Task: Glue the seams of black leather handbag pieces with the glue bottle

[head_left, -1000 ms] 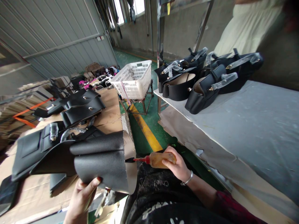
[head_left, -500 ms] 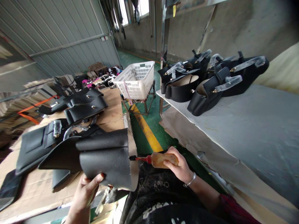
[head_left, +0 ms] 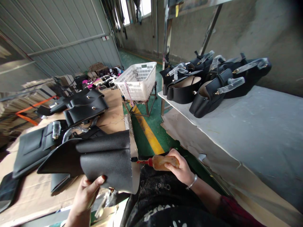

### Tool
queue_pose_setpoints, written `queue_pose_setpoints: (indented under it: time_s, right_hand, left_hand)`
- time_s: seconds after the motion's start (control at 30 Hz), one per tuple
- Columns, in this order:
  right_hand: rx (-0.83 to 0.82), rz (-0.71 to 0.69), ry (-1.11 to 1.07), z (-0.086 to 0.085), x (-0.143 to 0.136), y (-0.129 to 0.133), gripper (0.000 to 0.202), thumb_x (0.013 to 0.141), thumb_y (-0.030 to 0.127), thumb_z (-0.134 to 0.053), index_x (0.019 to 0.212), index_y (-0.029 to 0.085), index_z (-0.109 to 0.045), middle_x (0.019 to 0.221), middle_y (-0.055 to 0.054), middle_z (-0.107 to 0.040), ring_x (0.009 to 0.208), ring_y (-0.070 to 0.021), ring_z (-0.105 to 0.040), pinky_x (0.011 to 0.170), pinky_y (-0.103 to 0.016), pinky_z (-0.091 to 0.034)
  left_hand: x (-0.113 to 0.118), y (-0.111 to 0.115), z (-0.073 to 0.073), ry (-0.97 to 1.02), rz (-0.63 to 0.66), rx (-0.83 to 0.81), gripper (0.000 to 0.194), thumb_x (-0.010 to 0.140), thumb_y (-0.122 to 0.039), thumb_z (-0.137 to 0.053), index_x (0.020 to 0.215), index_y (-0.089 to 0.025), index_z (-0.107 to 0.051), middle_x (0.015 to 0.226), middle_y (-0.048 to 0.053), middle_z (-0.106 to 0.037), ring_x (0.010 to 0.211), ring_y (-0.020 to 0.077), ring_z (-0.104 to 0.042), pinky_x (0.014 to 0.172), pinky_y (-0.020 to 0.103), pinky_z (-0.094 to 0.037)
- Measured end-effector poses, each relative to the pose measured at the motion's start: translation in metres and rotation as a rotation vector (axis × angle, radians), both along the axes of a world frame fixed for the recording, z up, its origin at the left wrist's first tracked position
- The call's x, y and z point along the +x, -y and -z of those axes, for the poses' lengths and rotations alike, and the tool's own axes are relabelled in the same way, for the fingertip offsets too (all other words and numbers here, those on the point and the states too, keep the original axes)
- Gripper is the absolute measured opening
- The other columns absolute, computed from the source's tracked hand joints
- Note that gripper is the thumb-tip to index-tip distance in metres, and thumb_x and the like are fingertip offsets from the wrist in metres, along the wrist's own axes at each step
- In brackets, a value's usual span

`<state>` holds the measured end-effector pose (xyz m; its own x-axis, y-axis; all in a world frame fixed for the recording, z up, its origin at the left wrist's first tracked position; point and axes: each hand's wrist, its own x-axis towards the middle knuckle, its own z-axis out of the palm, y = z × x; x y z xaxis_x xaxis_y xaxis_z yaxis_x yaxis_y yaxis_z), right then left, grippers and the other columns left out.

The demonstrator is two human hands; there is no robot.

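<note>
My left hand [head_left: 87,195] is closed on the near side of the leather [head_left: 106,170], thumb on top, fingers mostly hidden beneath. The opening between them appears to be only the leather's thickness. The leather lies above the bench [head_left: 113,101], by its near right corner, its pale rim [head_left: 135,179] facing my body beyond the right edge.

My right hand [head_left: 181,167] is wrapped round the bottle [head_left: 163,162], fingers curled to its girth. The dark tip [head_left: 134,159] meets the pale rim about midway along it.

Assessment: the rim should be held taut and flat by the left thumb, as slack leather could fold under the tip. Pressure ought to be light and even, the squeeze sparing; excess could run onto the grained face.

Pose: the right forearm comes in from the lower right, the bottle nearly level, its red nozzle pointing left. The left forearm rises from below, wrist near the bench's near edge.

Beyond the leather, a bag [head_left: 30,145] lies towards the bench's left side; further bags [head_left: 85,108] lie towards its far edge. Across the aisle, black bags [head_left: 184,91] stand at the far left corner of the white table [head_left: 260,119]. Farthest noted, a white basket [head_left: 136,90] rests on a metal stand.
</note>
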<state>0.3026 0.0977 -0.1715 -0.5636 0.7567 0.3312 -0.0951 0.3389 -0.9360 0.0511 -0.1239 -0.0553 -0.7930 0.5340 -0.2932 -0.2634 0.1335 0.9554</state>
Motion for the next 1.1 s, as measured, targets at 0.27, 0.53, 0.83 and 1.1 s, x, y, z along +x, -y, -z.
queue_pose_setpoints:
  time_s: [0.27, 0.53, 0.83, 1.1]
  right_hand:
    - [-0.086, 0.073, -0.033, -0.002, -0.01, -0.005, 0.016, 0.08, 0.033, -0.071, 0.085, 0.025, -0.058, 0.075, 0.001, -0.056, 0.067, -0.0187, -0.054, 0.062, -0.031, -0.046]
    - [-0.162, 0.061, -0.006, 0.009, -0.018, -0.008, 0.019, 0.076, 0.035, -0.072, 0.083, 0.024, -0.059, 0.075, 0.001, -0.056, 0.067, -0.0189, -0.055, 0.064, -0.032, -0.047]
    - [-0.265, -0.036, -0.025, 0.011, -0.016, -0.007, 0.028, 0.074, 0.046, -0.073, 0.084, 0.023, -0.06, 0.074, 0.0, -0.057, 0.068, -0.0192, -0.054, 0.064, -0.032, -0.046]
    - [-0.296, 0.042, -0.015, 0.02, -0.016, -0.005, 0.024, 0.074, 0.04, -0.074, 0.087, 0.024, -0.06, 0.078, 0.0, -0.059, 0.071, -0.0204, -0.058, 0.067, -0.032, -0.049]
  left_hand:
    - [0.014, -0.008, -0.007, -0.028, -0.048, 0.014, 0.042, 0.044, -0.039, -0.094, 0.076, -0.018, -0.075, 0.07, 0.008, -0.076, 0.081, 0.0332, -0.073, 0.078, 0.041, -0.06]
    - [0.004, -0.002, 0.0, -0.041, -0.055, -0.003, 0.058, 0.038, -0.034, -0.096, 0.09, -0.02, -0.075, 0.067, 0.005, -0.075, 0.082, 0.0341, -0.073, 0.075, 0.04, -0.061]
    - [-0.009, 0.01, 0.012, -0.016, -0.066, 0.025, 0.06, 0.043, -0.028, -0.095, 0.099, -0.02, -0.076, 0.065, 0.002, -0.074, 0.063, 0.0239, -0.071, 0.061, 0.029, -0.061]
    - [-0.01, 0.01, 0.012, 0.012, -0.02, 0.017, 0.051, 0.045, -0.031, -0.095, 0.091, -0.019, -0.078, 0.068, 0.004, -0.075, 0.074, 0.0291, -0.073, 0.076, 0.039, -0.062]
